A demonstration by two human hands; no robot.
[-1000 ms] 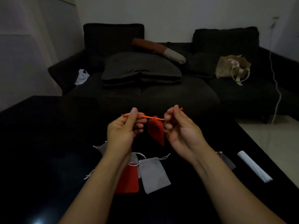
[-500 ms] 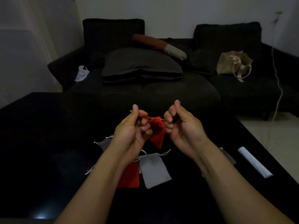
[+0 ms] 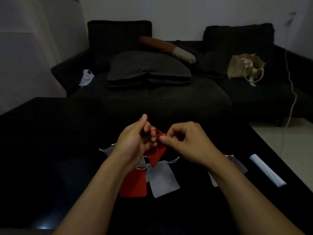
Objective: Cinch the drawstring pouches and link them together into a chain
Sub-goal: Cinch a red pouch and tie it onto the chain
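Head view: my left hand (image 3: 135,138) and right hand (image 3: 184,141) are up over the black table (image 3: 50,150), close together, w/ the small red pouch (image 3: 156,152) dangling between them, its point hanging toward 6 o'clock. Left fingers are pinched shut on one end of the orange drawstring (image 3: 156,130), thumb up at 12; right thumb + forefinger are nipped on the other end at the pouch neck. Neck looks mostly cinched (can't tell if fully, too dim).

Rest still lie flat on the table below: red pouch (image 3: 133,184) at 7 o'clock of the held one, touching the grey pouch (image 3: 162,180) at 6, another grey pouch (image 3: 108,150) behind my left wrist at 9, one more grey pouch (image 3: 237,164) partly under my right forearm at 4. None look linked yet.

Risks, imo: cord is thin and slick, so a weak pinch lets it slip and the neck reopens; uneven pull could drag one end thru the channel; forearm may sweep the pouch under it off toward the white roll (image 3: 267,170) at 3
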